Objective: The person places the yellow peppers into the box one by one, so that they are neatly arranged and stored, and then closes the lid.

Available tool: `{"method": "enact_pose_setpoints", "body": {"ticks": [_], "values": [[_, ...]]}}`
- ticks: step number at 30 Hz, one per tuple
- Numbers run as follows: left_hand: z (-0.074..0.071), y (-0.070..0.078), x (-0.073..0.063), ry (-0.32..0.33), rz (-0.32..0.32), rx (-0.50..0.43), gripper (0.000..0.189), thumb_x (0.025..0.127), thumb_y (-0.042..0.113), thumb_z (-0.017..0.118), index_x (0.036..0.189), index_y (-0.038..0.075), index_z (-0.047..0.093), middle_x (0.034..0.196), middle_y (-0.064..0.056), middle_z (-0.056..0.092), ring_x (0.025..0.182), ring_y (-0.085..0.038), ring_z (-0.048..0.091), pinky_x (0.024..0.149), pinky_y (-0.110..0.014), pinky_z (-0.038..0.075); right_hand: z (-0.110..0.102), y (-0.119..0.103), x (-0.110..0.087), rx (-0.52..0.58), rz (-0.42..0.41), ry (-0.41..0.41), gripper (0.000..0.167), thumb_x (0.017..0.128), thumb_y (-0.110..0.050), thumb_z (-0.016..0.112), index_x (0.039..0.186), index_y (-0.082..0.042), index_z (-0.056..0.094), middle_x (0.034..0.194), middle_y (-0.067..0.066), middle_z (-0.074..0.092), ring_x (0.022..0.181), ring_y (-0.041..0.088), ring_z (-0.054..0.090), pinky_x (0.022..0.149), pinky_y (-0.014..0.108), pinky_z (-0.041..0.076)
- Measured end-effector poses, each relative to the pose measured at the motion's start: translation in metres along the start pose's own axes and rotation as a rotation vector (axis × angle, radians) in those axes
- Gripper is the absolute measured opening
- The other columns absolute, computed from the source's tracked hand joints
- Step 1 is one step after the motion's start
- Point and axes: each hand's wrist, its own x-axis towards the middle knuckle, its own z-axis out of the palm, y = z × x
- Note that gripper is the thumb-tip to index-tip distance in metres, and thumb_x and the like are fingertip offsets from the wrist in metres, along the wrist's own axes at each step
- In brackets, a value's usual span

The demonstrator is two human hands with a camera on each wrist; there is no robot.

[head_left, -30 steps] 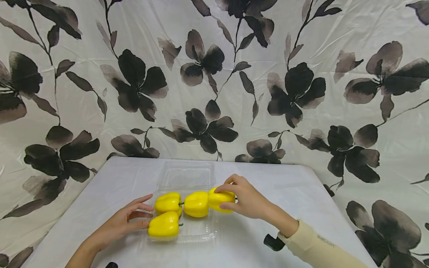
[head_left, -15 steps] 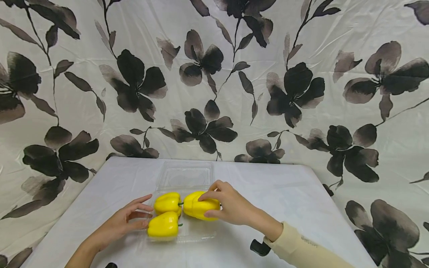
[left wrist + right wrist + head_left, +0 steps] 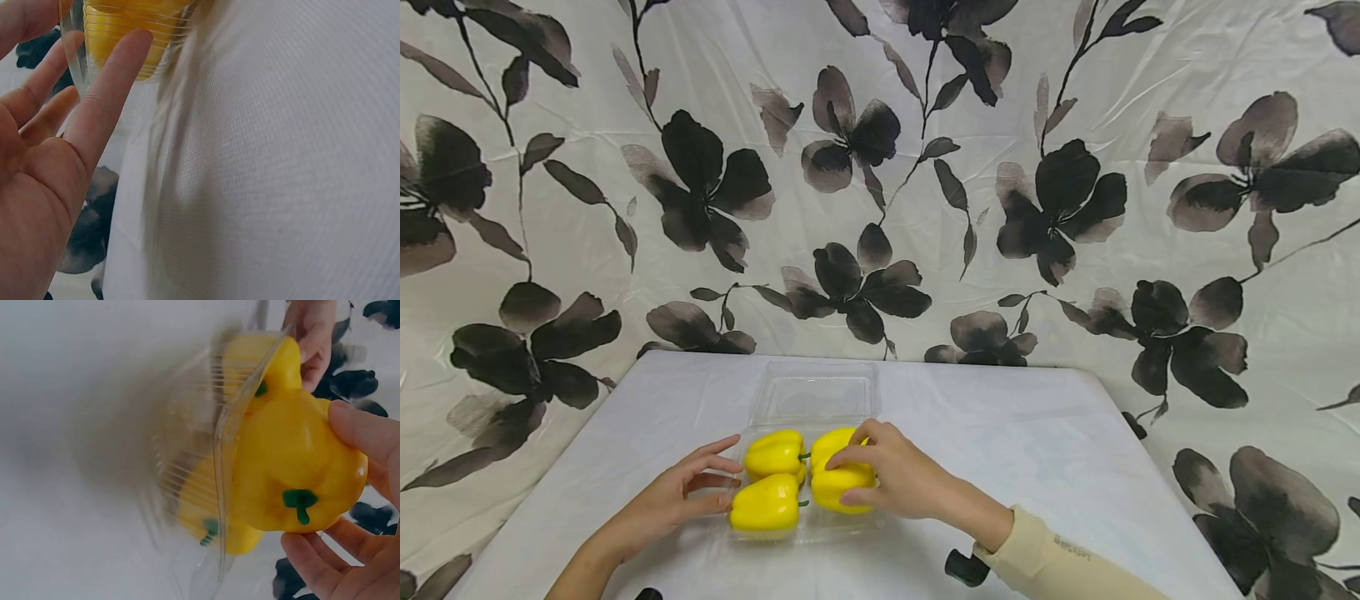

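Note:
My right hand (image 3: 906,477) grips a yellow bell pepper (image 3: 833,490) with thumb and fingers, at the front right part of a clear plastic clamshell container (image 3: 842,533). In the right wrist view this pepper (image 3: 294,450) stands above the container's rim, its green stem facing the camera. Three more yellow peppers lie in the container: one at back left (image 3: 772,454), one at front left (image 3: 764,505), one at back right (image 3: 826,444), partly hidden. Fingers spread, my left hand (image 3: 673,504) rests at the container's left side; its thumb (image 3: 115,87) lies against the ribbed wall.
The container's clear lid (image 3: 816,392) lies folded back on the far part of the white-covered table (image 3: 1000,417). A floral cloth (image 3: 880,167) hangs behind the table. A black object (image 3: 966,568) shows beneath my right wrist.
My right hand has carried its pepper leftward and toward me, from beyond the container's right edge to over its front right part. The left hand has stayed in place.

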Motion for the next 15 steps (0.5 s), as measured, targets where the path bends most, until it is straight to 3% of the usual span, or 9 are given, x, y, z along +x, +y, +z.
{"method": "enact_pose_setpoints", "body": {"ticks": [15], "values": [[0.0, 0.002, 0.0001, 0.001, -0.003, 0.0, 0.042, 0.099, 0.023, 0.077, 0.136, 0.008, 0.064, 0.176, -0.014, 0.018, 0.134, -0.041, 0.057, 0.095, -0.024, 0.056, 0.0106, -0.0013, 0.0033, -0.047, 0.015, -0.041, 0.035, 0.093, -0.037, 0.084, 0.127, -0.032, 0.076, 0.125, -0.001, 0.058, 0.113, 0.015, 0.051, 0.098, 0.029, 0.048]]}}
